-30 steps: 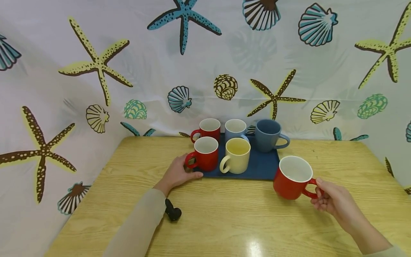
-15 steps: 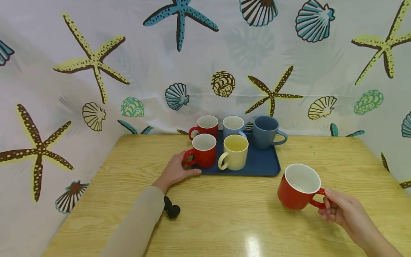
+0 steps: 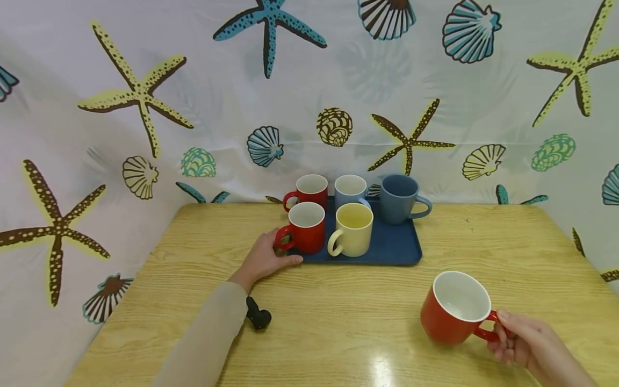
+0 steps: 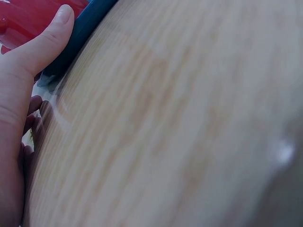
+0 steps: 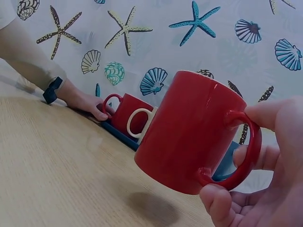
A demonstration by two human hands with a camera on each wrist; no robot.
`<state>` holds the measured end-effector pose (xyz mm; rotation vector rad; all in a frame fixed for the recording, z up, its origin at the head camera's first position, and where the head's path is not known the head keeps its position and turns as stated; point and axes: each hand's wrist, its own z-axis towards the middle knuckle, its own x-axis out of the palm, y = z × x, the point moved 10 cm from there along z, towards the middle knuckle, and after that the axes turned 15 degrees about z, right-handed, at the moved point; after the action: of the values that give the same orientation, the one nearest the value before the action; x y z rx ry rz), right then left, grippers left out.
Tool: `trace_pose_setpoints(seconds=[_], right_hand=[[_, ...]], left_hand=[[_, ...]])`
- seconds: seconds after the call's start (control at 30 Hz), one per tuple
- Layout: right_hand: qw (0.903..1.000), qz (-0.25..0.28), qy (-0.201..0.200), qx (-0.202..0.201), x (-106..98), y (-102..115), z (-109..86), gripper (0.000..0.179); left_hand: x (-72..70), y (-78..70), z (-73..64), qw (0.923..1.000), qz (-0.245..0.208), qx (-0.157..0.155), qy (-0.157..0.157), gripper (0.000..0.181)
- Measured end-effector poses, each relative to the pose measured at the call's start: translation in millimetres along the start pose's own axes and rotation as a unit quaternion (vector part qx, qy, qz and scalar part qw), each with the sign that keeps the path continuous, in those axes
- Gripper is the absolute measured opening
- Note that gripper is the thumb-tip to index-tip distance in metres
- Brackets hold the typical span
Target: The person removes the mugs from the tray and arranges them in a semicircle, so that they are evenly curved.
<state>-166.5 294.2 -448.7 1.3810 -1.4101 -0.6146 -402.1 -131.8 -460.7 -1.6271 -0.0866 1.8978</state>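
My right hand (image 3: 529, 338) pinches the handle of a red mug (image 3: 447, 320) with a white inside. In the right wrist view this mug (image 5: 187, 135) hangs a little above the table, its shadow below it. My left hand (image 3: 265, 259) grips the front left corner of a blue tray (image 3: 398, 244), the thumb (image 4: 54, 35) lying along its front edge. On the tray stand a front red mug (image 3: 309, 236), a cream mug (image 3: 357, 239), a rear red mug (image 3: 313, 189), a light blue mug (image 3: 351, 191) and a darker blue mug (image 3: 397, 201). The left fingertips are partly hidden.
The wooden table (image 3: 348, 317) runs back to a white cloth (image 3: 300, 97) printed with starfish and shells. A black wrist camera (image 3: 260, 317) sits at the left sleeve. The tray's front right part is bare.
My right hand has carried the red mug towards me and slightly to the right, away from the tray. My left hand stays at the tray's corner.
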Motion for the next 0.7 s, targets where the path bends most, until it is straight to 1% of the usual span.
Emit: trace_pose_setpoints(seconds=[0.17,0.23,0.3,0.37,0.43,0.47,0.53,0.63,0.7], right_hand=[[0.9997,0.004,0.024,0.004,5,-7,-6.8,0.043],[0.9996,0.010,0.022,0.013,5,-10,-9.3,0.042],[0.9990,0.031,0.019,0.026,6,-15,-11.8,0.041],[0.9985,0.042,0.016,0.032,6,-18,-14.4,0.040],[0.9967,0.067,0.017,0.043,7,-23,-17.0,0.040],[0.9957,0.077,0.010,0.049,7,-25,-18.0,0.039],[0.9948,0.085,0.007,0.056,7,-28,-20.0,0.038],[0.9931,0.096,0.009,0.067,8,-32,-22.2,0.037],[0.9924,0.099,0.029,0.067,11,-34,-22.6,0.037]], left_hand=[[-0.1,0.5,0.0,1.0000,0.000,-0.004,0.004,0.070],[0.5,0.8,0.1,1.0000,0.004,-0.005,0.006,0.070],[1.1,1.1,0.2,0.9999,0.007,-0.007,0.007,0.070],[1.1,0.8,0.1,0.9999,0.009,-0.008,0.007,0.070],[0.3,-0.1,-0.1,0.9999,0.009,-0.008,0.007,0.071],[-0.2,-0.4,-0.3,0.9999,0.009,-0.008,0.007,0.070],[-1.1,-1.1,-0.4,0.9999,0.011,-0.009,0.007,0.070],[-2.3,-1.6,-0.3,0.9999,0.012,-0.008,0.006,0.071],[-2.9,-0.6,-0.2,0.9999,0.012,-0.008,0.004,0.070]])
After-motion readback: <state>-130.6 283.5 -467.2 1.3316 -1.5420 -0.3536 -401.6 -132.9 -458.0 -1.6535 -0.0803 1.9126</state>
